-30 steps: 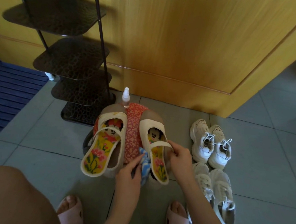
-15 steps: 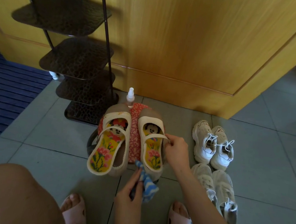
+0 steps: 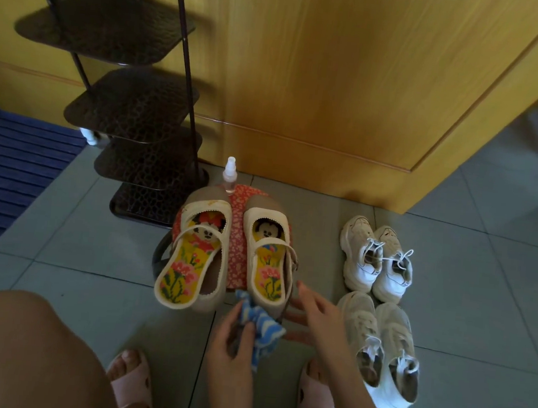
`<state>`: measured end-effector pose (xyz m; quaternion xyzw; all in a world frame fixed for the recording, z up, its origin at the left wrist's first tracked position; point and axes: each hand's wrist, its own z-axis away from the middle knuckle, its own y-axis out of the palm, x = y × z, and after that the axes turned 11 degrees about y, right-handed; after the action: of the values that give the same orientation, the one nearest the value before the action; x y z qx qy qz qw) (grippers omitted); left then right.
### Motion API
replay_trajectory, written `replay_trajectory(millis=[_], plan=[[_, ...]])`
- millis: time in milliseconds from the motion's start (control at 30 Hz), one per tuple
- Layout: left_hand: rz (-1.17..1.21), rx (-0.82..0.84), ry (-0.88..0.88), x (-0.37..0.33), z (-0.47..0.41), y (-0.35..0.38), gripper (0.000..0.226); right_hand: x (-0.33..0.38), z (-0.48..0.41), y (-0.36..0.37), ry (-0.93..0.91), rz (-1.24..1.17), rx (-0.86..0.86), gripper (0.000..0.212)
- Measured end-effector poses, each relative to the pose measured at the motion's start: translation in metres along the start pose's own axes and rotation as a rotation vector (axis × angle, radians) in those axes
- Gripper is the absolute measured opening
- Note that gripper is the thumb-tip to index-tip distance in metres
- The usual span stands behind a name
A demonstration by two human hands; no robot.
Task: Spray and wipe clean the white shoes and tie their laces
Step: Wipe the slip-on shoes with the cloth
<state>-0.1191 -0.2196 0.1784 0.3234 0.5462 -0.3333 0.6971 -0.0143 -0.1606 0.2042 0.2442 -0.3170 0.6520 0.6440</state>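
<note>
Two strapped shoes with cartoon insoles lie on a red patterned stool [image 3: 238, 224]: the left shoe [image 3: 194, 256] and the right shoe [image 3: 267, 256]. My left hand [image 3: 231, 341] pinches a blue and white striped cloth [image 3: 259, 326] just below the right shoe's heel. My right hand [image 3: 315, 310] hovers beside that heel with fingers spread, holding nothing. A small clear spray bottle [image 3: 229, 174] stands behind the stool. Two pairs of white laced sneakers sit on the floor to the right, the far pair [image 3: 375, 263] and the near pair [image 3: 381, 349].
A dark metal tiered rack [image 3: 143, 132] stands at the left against a wooden cabinet [image 3: 322, 77]. A blue ribbed mat [image 3: 8, 172] lies at far left. My knees and pink slippers [image 3: 132, 384] fill the bottom edge. Grey floor tiles [image 3: 489, 291] stretch to the right.
My right hand let go of the right shoe's strap and drew back toward the heel, fingers spreading. My left hand pulled the cloth down away from the shoe.
</note>
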Motion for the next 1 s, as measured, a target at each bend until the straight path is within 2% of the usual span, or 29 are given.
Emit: replay_trajectory(millis=[100,267,433,533,633,733,800,900,1000], plan=[[-0.031,-0.012,0.072,0.001,0.005,0.008,0.034,-0.008,-0.002,0.004,-0.017,0.058,0.04,0.022],[-0.143,-0.043,0.163,0.007,0.014,0.014,0.043,-0.014,-0.006,0.008,-0.088,0.117,0.009,0.025],[-0.152,0.023,0.09,0.014,0.016,0.013,0.031,-0.011,0.004,0.009,-0.049,0.0,0.06,0.027],[-0.128,0.081,0.063,0.015,0.014,0.004,0.027,-0.028,0.01,0.002,-0.023,-0.152,0.173,0.013],[-0.044,0.251,-0.053,0.013,0.013,-0.008,0.025,-0.053,0.024,0.0,-0.076,-0.091,0.228,0.034],[-0.028,0.35,-0.122,0.004,0.011,-0.019,0.03,-0.073,0.03,0.004,-0.059,-0.173,0.115,0.022],[-0.091,0.288,-0.067,-0.002,0.004,-0.025,0.033,-0.085,0.023,0.001,-0.063,-0.247,-0.094,0.016],[-0.075,0.221,-0.044,-0.008,-0.006,-0.024,0.028,-0.079,0.018,0.002,-0.247,-0.192,-0.407,0.023],[-0.066,0.289,-0.062,-0.018,-0.011,-0.013,0.04,-0.062,0.02,0.028,-0.437,-0.128,-0.366,0.027]])
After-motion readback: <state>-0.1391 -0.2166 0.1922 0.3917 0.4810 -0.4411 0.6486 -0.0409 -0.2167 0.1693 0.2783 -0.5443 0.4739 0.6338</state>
